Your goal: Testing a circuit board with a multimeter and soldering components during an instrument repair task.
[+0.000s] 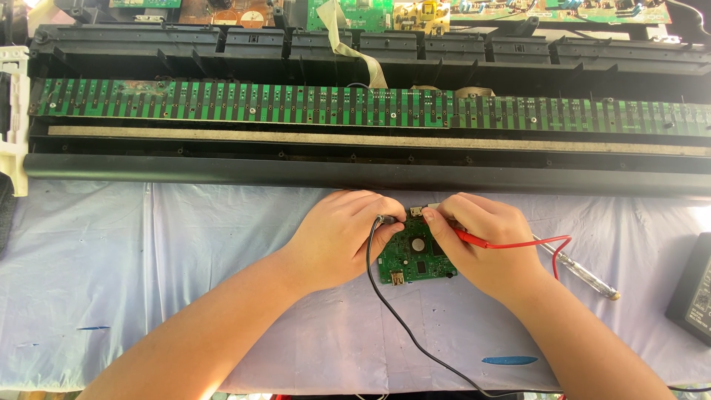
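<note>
A small green circuit board (413, 261) lies on the pale cloth between my hands. My left hand (337, 237) pinches a black probe (385, 220) whose black lead (392, 311) trails toward me. The probe tip rests at the board's upper left edge. My right hand (481, 241) grips a red probe (474, 238) and presses its tip near the board's top edge; its red lead (552, 248) loops off to the right.
An opened keyboard chassis (355, 174) with a long green contact board (355, 105) spans the back. More circuit boards (415, 13) lie behind it. A clear-handled screwdriver (585, 272) rests at right, a black box (692, 289) at the right edge.
</note>
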